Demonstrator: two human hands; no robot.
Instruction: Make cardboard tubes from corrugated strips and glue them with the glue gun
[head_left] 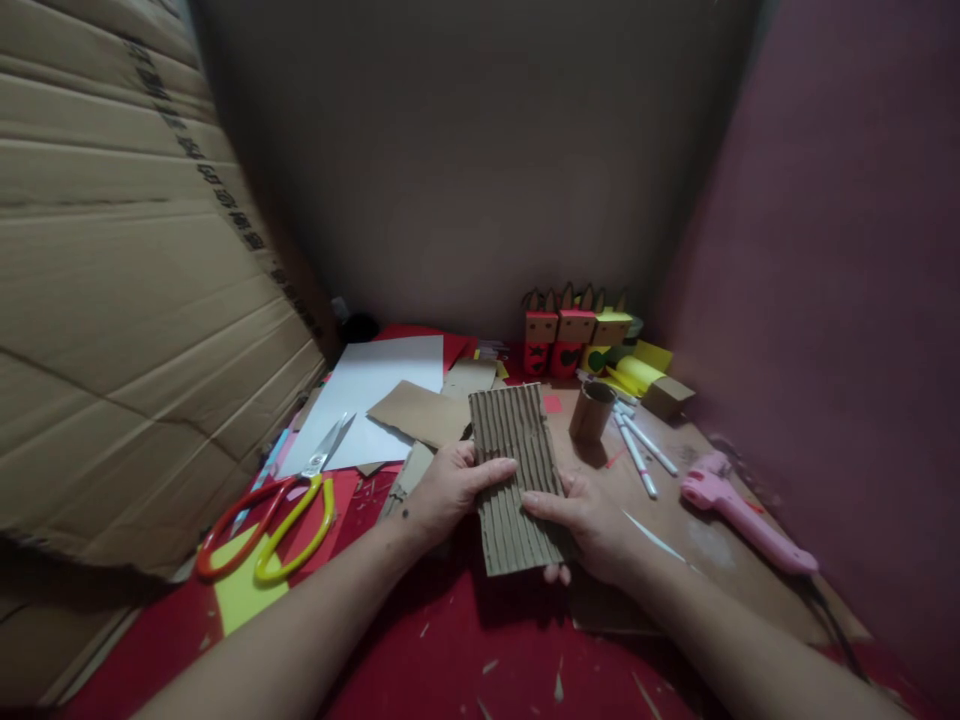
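A rectangular piece of corrugated cardboard (517, 430), ridged side up, is held between both hands above the red table cover. My left hand (457, 487) grips its left edge, thumb lying across the ridges. At the lower right edge, my right hand (592, 520) is closed on the same piece, its thumb on top and fingertips showing beneath. Left of the hands lie large scissors (319, 465) with one red and one yellow handle, blades apart. Behind the right hand stands a brown cardboard tube (591, 412).
White paper (397, 370) and a flat cardboard piece (420, 412) lie behind the left hand. White markers (636, 455) and a pink glue gun (750, 515) rest on a cardboard sheet (712, 590) at right. Decorated paper figures (576, 345) stand at the back. Large cardboard (112, 250) rises at left.
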